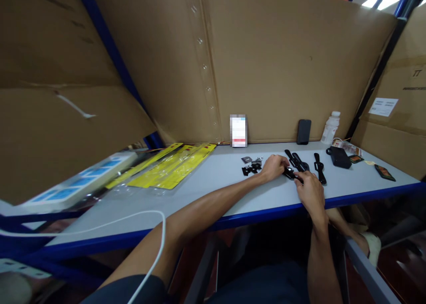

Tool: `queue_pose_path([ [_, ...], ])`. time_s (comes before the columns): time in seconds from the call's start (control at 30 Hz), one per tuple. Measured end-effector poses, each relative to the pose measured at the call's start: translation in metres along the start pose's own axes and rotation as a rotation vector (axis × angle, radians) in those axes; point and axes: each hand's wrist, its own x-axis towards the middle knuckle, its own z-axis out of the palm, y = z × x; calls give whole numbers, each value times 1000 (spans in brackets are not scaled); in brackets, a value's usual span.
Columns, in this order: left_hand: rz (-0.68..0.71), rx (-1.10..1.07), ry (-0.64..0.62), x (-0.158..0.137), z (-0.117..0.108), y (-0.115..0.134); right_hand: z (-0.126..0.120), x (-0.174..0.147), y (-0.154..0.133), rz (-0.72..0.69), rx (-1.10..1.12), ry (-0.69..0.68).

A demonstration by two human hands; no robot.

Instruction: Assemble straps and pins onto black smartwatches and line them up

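Note:
Both my hands meet over a small black part (290, 173) on the grey table (206, 184). My left hand (273, 166) rests on the table and pinches the part from the left. From the right, my right hand (309, 191) grips the same part with its fingertips. Black straps (297, 160) lie just behind my hands, and another black strap (319, 167) lies to their right. A cluster of small black pieces (250, 169) sits left of my left hand.
Yellow packaging strips (173, 166) lie at the table's left, beside a white-and-blue box (80, 182). Against the cardboard wall (266, 64) stand a small card (238, 131), a dark phone (304, 132) and a white bottle (330, 128). A black pouch (338, 156) lies at right. A white cable (146, 233) crosses my left arm.

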Motion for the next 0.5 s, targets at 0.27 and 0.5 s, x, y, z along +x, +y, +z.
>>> queue_pose_path([
  [0.27, -26, -7, 52, -2, -2, 4, -1, 0, 0, 9, 0, 12],
  [0.5, -54, 11, 49, -3, -5, 8, -5, -1, -2, 12, 46, 4],
])
